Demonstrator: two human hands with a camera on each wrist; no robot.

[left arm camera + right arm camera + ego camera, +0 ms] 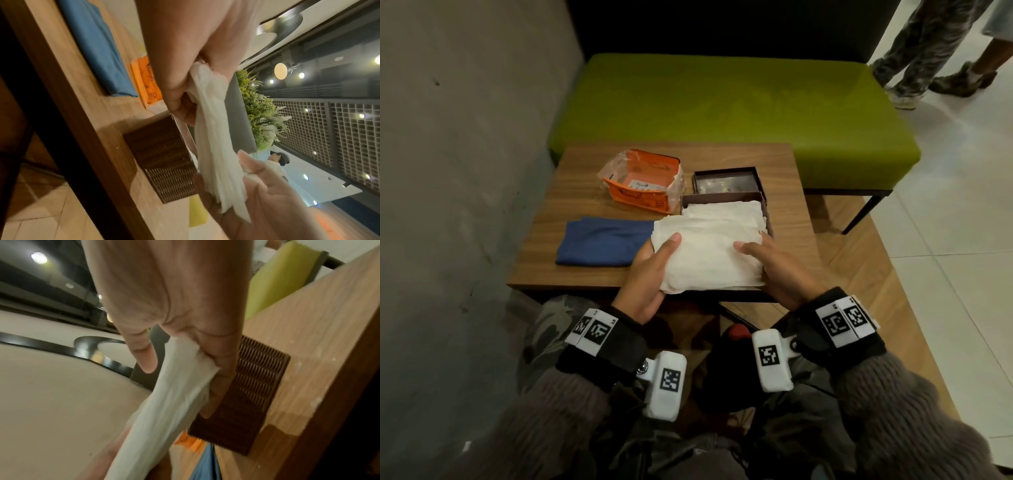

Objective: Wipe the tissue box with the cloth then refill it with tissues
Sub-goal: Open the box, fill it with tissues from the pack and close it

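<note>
Both hands hold one thick stack of white tissues (709,253) just above the near side of the brown woven tissue box (768,214). My left hand (654,263) grips the stack's left end, thumb on top and fingers underneath. My right hand (767,260) grips the right end the same way. The wrist views show the tissues (216,154) pinched edge-on beside the box's woven wall (164,159), and the stack (176,395) against that box (252,386). More tissues lie in the box. The folded blue cloth (602,241) lies flat on the table, left of the hands.
The box's dark lid (727,181) lies behind it on the small wooden table (585,270). An opened orange tissue wrapper (642,181) sits at the back left. A green bench (722,102) stands behind the table, a grey wall on the left. A person's legs (928,48) stand at the far right.
</note>
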